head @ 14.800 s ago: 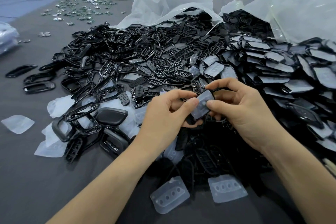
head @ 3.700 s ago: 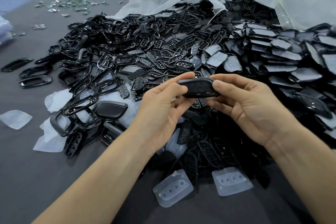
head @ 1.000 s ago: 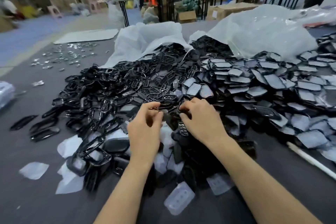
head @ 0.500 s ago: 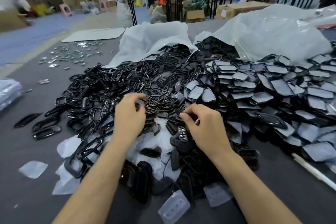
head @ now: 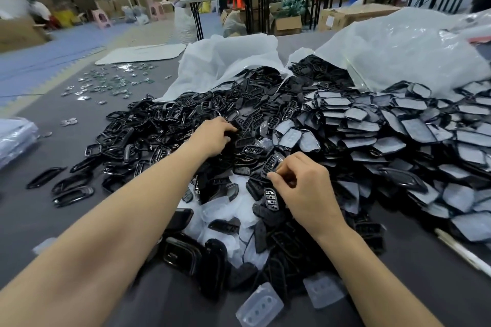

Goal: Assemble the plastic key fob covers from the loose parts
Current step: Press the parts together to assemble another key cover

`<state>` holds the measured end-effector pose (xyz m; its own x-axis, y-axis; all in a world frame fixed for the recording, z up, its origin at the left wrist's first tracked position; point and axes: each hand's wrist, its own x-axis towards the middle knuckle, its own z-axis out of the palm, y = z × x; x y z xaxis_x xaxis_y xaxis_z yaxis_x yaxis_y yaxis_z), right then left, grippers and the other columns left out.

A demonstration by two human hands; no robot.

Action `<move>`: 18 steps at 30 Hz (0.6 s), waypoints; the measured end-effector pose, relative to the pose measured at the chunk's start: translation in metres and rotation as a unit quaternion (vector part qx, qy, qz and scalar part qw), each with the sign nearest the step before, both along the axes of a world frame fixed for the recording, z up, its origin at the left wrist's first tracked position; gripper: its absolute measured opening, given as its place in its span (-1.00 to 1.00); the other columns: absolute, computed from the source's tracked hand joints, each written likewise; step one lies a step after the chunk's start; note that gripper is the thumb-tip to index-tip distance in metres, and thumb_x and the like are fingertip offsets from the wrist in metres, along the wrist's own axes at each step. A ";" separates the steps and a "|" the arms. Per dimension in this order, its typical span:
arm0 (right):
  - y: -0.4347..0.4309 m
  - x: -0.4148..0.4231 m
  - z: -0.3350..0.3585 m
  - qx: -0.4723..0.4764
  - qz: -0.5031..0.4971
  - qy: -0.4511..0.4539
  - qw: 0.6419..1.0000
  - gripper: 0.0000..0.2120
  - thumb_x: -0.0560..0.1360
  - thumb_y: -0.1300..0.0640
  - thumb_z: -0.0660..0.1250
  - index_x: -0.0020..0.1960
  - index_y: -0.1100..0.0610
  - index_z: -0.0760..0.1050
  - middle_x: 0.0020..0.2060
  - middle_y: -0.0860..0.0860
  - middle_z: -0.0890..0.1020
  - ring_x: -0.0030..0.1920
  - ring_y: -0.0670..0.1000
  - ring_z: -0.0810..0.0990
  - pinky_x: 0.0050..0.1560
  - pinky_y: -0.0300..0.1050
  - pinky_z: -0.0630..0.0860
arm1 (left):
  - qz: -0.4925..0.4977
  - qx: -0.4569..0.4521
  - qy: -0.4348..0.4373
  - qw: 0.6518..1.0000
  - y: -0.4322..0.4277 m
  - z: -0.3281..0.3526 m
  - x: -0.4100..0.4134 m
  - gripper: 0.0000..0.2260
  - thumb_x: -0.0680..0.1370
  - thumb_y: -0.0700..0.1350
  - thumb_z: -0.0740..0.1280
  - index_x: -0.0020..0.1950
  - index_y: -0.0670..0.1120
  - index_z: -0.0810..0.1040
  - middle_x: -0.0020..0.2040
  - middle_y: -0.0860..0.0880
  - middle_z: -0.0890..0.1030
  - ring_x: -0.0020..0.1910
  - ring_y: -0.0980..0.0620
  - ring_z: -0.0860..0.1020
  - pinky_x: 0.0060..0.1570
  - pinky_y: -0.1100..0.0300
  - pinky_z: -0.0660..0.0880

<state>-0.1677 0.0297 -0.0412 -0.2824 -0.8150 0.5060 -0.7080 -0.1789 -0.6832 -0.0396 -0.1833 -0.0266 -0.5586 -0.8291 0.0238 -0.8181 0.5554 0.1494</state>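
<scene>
Few covers look finished: a handful of closed black shells (head: 183, 252) lie at lower centre-left, while the loose parts heap (head: 265, 103) fills mid-frame, so most of the work seems left. Left hand (head: 215, 138) digs curled fingers into the heap; whether it holds anything, I cannot tell. Right hand (head: 305, 191) pinches a slotted button plate (head: 271, 164) at centre. No writing is legible.

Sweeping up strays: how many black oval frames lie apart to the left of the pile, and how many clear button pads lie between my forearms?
Black oval frames: 3
Clear button pads: 2
Total: 5
</scene>
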 end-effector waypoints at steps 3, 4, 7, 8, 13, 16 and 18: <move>0.000 0.001 -0.001 0.003 0.000 0.001 1.000 -0.83 0.45 0.21 0.45 -0.26 0.20 0.49 -0.27 0.01 0.52 -0.28 0.01 0.49 -0.22 -0.05 0.49 | 0.007 -0.029 -0.018 0.999 0.001 0.009 0.000 -0.81 0.54 -0.12 0.37 0.15 0.01 0.61 0.18 -0.04 0.57 0.18 -0.12 0.51 0.22 -0.06 0.42; 0.000 0.000 -0.001 0.003 0.000 -0.001 1.000 -0.82 0.45 0.21 0.45 -0.26 0.20 0.49 -0.28 0.00 0.52 -0.28 0.00 0.49 -0.22 -0.07 0.48 | 0.004 -0.035 -0.018 0.999 0.001 0.010 0.000 -0.86 0.53 -0.12 0.38 0.08 -0.01 0.61 0.14 -0.05 0.59 0.15 -0.12 0.52 0.19 -0.05 0.44; 0.000 -0.001 -0.002 0.000 -0.004 -0.007 1.000 -0.82 0.45 0.21 0.45 -0.27 0.18 0.49 -0.29 -0.01 0.51 -0.29 -0.01 0.49 -0.22 -0.09 0.48 | -0.029 -0.001 0.009 1.000 0.004 0.010 0.004 -0.94 0.51 -0.18 0.40 -0.03 -0.12 0.60 -0.01 -0.08 0.63 0.03 -0.10 0.55 0.05 0.13 0.44; 0.000 -0.002 -0.002 -0.001 -0.004 -0.007 1.000 -0.82 0.45 0.21 0.45 -0.27 0.19 0.49 -0.28 0.00 0.52 -0.29 0.00 0.49 -0.22 -0.08 0.48 | -0.033 0.031 0.032 0.998 0.005 0.010 0.007 -0.95 0.50 -0.18 0.42 -0.07 -0.12 0.59 -0.09 -0.04 0.63 -0.05 -0.06 0.55 -0.04 0.19 0.43; -0.002 -0.002 -0.003 0.005 -0.003 -0.010 1.000 -0.83 0.44 0.21 0.46 -0.27 0.21 0.51 -0.27 0.02 0.54 -0.27 0.02 0.52 -0.18 -0.05 0.50 | -0.005 0.095 0.182 0.979 0.006 0.037 0.029 -0.98 0.53 -0.11 0.39 -0.05 0.00 0.58 -0.09 0.05 0.62 -0.09 0.08 0.56 0.01 0.23 0.43; -0.002 -0.003 -0.004 0.003 -0.013 -0.019 1.000 -0.81 0.42 0.21 0.48 -0.29 0.15 0.48 -0.30 -0.02 0.54 -0.29 -0.03 0.51 -0.22 -0.15 0.48 | 0.028 0.043 0.093 0.994 0.001 0.062 0.055 -0.90 0.54 -0.14 0.37 0.05 -0.05 0.59 0.02 -0.05 0.63 -0.02 0.00 0.55 0.07 0.21 0.41; -0.003 -0.004 -0.006 0.006 -0.019 -0.024 1.000 -0.79 0.41 0.21 0.48 -0.30 0.14 0.47 -0.32 -0.03 0.54 -0.30 -0.06 0.52 -0.25 -0.19 0.48 | 0.036 0.055 -0.035 0.997 0.003 0.072 0.074 -0.80 0.53 -0.11 0.40 0.14 -0.08 0.59 0.10 -0.08 0.62 0.07 -0.04 0.55 0.13 0.18 0.41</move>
